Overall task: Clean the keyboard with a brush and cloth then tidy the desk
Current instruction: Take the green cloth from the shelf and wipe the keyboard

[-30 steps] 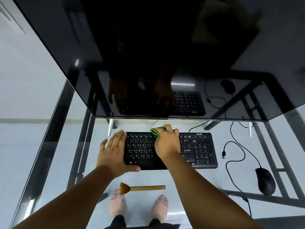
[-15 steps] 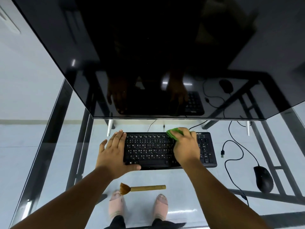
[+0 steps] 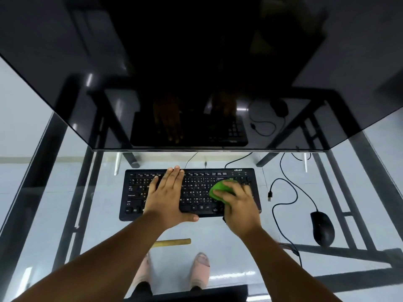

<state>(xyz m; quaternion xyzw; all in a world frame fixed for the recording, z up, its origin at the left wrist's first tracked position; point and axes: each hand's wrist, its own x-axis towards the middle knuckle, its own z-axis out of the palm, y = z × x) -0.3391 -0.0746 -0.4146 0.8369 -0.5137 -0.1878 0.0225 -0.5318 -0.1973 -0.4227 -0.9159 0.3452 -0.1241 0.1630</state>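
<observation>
Green cloth [image 3: 222,189] in right hand's [image 3: 239,211] grip on keyboard [image 3: 196,192]; left hand [image 3: 166,197] flat; mouse [image 3: 322,228] right.

keyboard [image 3: 197,194]: black, flat on glass surface, under both hands' fingers | cloth [image 3: 221,189]: green, bunched, under right fingers on keyboard's right part | brush [image 3: 174,242]: tan handle, lying flat, nearer the body than the fingers

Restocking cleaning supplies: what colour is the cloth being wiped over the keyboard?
Bright green. The cloth shows under the right hand in the head view.
</observation>
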